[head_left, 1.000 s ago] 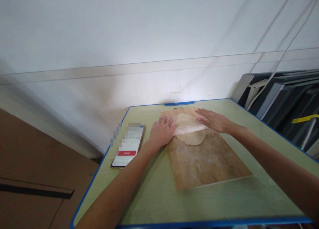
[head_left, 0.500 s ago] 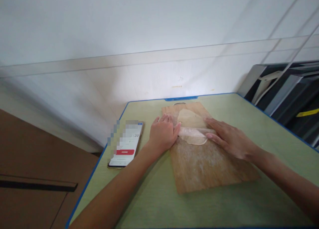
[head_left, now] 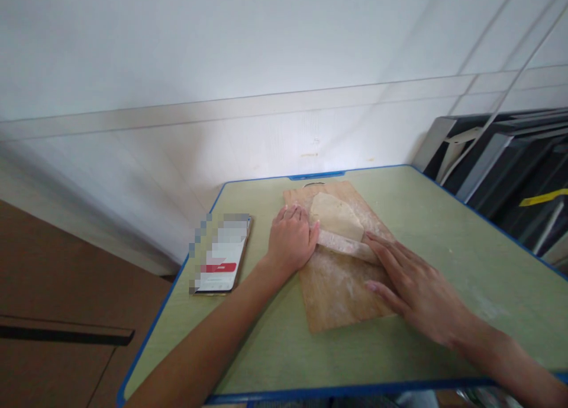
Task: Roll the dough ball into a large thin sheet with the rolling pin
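A floury pale rolling pin [head_left: 344, 244] lies at a slant across a wooden board [head_left: 335, 301], along the near edge of a thin, flat sheet of dough [head_left: 336, 214]. My left hand [head_left: 291, 235] is closed round the pin's left end, thumb toward the dough; that end is hidden beneath it. Over the pin's right end rests my right hand [head_left: 415, 287], its fingers stretched out and the thumb apart, near the board's right edge. White flour dusts the board.
The board lies on a green table [head_left: 266, 355] with a blue edge. A phone [head_left: 224, 257] with a lit, partly blurred screen lies left of my left hand. Behind is a white wall [head_left: 248, 142]. Dark flat panels [head_left: 501, 154] lean at the right.
The pin's right end has swung toward me, baring more dough beyond it. My right hand has come nearer, its thumb now off the pin. My left hand has barely moved.
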The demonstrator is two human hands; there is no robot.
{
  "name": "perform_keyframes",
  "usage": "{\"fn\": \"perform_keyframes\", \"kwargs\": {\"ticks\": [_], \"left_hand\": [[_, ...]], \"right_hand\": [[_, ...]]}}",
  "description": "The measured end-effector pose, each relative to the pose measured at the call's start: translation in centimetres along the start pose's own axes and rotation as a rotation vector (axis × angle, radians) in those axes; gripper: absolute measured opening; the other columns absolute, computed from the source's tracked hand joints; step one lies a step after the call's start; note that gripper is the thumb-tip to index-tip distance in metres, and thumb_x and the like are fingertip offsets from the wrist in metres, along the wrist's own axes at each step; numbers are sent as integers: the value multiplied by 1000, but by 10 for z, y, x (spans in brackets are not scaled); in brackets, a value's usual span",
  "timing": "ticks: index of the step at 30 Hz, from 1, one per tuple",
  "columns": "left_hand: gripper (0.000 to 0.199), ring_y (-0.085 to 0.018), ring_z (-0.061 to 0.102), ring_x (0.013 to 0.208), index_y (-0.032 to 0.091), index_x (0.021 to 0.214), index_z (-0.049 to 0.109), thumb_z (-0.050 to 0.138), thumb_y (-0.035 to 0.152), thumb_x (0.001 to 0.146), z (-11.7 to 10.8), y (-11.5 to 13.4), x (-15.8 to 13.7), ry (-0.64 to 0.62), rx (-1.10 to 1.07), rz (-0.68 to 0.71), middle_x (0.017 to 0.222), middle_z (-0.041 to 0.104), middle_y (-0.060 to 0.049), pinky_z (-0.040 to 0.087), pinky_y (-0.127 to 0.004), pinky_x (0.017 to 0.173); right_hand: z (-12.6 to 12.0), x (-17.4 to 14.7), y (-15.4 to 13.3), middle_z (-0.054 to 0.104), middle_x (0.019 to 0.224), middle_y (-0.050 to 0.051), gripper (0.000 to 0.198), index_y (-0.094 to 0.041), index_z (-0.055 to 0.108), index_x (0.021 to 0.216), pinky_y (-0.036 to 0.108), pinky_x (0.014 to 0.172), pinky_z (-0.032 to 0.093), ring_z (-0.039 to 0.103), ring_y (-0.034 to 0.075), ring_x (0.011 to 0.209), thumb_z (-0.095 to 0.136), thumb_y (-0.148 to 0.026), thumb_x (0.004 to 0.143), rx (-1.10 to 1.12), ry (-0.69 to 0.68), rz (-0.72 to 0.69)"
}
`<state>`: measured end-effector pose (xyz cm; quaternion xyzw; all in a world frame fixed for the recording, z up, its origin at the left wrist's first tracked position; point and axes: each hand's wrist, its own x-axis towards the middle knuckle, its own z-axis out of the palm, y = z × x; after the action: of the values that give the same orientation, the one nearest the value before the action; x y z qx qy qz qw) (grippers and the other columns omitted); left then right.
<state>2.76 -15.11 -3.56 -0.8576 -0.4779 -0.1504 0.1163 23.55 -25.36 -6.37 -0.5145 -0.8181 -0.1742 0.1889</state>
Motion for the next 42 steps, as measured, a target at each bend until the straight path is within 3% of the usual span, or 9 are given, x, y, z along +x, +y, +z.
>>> {"fn": "perform_keyframes", "kwargs": {"ticks": [13, 17, 21, 25, 30, 34, 38, 42], "left_hand": [[42, -25, 55, 111, 4, 115, 56, 33, 32, 93, 1, 4, -8, -51, -67, -9, 117, 61, -17, 38, -40, 98], [43, -25, 52, 117, 4, 119, 54, 34, 32, 93, 3, 3, -8, -40, -78, -10, 123, 58, -18, 35, -39, 101], [45, -24, 46, 123, 7, 122, 52, 31, 35, 94, 8, 2, -9, -4, -86, 1, 128, 55, -15, 29, -39, 107], [46, -25, 41, 127, 10, 128, 46, 31, 38, 94, 12, 2, -13, 55, -98, -43, 134, 50, -14, 26, -44, 109], [43, -24, 48, 119, 12, 123, 47, 33, 39, 94, 9, 3, -14, 85, -114, -51, 124, 57, -12, 27, -45, 107], [34, -22, 56, 104, 12, 109, 52, 37, 38, 93, 2, 2, -13, 50, -79, -46, 110, 61, -10, 41, -37, 94], [26, -23, 60, 91, 14, 98, 53, 39, 35, 93, -5, 0, -12, -67, -3, -82, 95, 63, -10, 47, -34, 77], [28, -26, 60, 90, 12, 94, 55, 40, 37, 92, -12, 2, -12, -122, 67, -76, 92, 62, -12, 47, -36, 73]], "right_hand": [[-7, -16, -26, 53, 131, 16, 48, -11, 38, 133, 48, 97, 45, 49, 26, 121, 41, -35, 91, 61, 33, -15], [-10, -10, -25, 62, 116, 13, 35, -13, 47, 123, 39, 88, 50, 57, 22, 108, 40, -28, 92, 111, 92, 8], [-10, 0, -19, 64, 89, 9, 25, -15, 55, 103, 35, 73, 52, 62, 21, 84, 40, -32, 92, 50, 43, -34], [-11, 14, -1, 64, 84, 8, 23, -15, 56, 99, 37, 75, 47, 60, 22, 80, 41, -30, 92, -136, 42, -136], [-4, 54, 49, 64, 92, 8, 21, -17, 58, 97, 47, 94, 35, 58, 23, 86, 41, -28, 91, -318, 10, -74], [9, 93, 81, 61, 100, 11, 23, -17, 57, 103, 38, 81, 45, 56, 25, 94, 43, -29, 89, -82, -126, -53], [18, 124, 95, 61, 104, 11, 26, -17, 59, 104, 36, 81, 47, 57, 22, 96, 46, -33, 88, 191, -291, -122], [22, 152, 105, 63, 112, 10, 39, -17, 60, 112, 37, 87, 46, 59, 24, 101, 63, -29, 74, 254, -455, -114]]}}
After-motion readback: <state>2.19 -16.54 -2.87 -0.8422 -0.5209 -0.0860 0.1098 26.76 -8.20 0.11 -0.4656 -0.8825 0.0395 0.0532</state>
